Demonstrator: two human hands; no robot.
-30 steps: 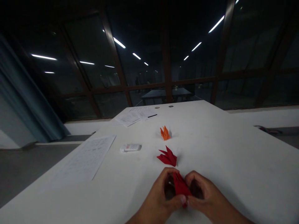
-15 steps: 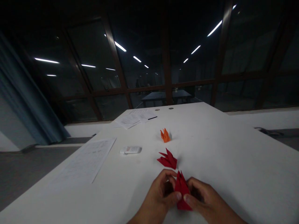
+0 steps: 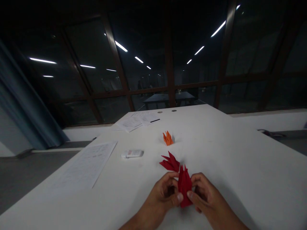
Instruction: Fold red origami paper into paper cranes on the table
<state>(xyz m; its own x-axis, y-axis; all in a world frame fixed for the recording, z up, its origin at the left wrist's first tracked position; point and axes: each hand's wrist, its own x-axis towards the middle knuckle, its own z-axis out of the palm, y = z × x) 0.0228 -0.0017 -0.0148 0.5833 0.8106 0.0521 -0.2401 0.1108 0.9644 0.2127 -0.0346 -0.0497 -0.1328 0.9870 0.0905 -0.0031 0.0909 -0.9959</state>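
Between both hands a folded red paper piece [image 3: 184,185] stands upright, its pointed tips facing up and away from me. My left hand [image 3: 165,193] pinches its left side, thumb on the lower front and fingers behind. On the right edge, my right hand [image 3: 203,195] grips it the same way, thumb near the other thumb. Just beyond lies a second red origami piece [image 3: 170,162] with spread points, partly overlapped in view by the held one. Farther off sits a small orange origami piece [image 3: 168,138] with upright points.
A white table [image 3: 240,166] fills the foreground. Left of the origami lies a small white packet [image 3: 132,154]. A printed sheet [image 3: 88,166] rests near the left edge, and more papers [image 3: 134,121] lie at the far left with a dark pen-like strip [image 3: 155,120].
Both hands have raised the held red paper slightly and tilted it, so more of its separate points show. The other origami pieces have stayed in place; the view has shifted slightly.
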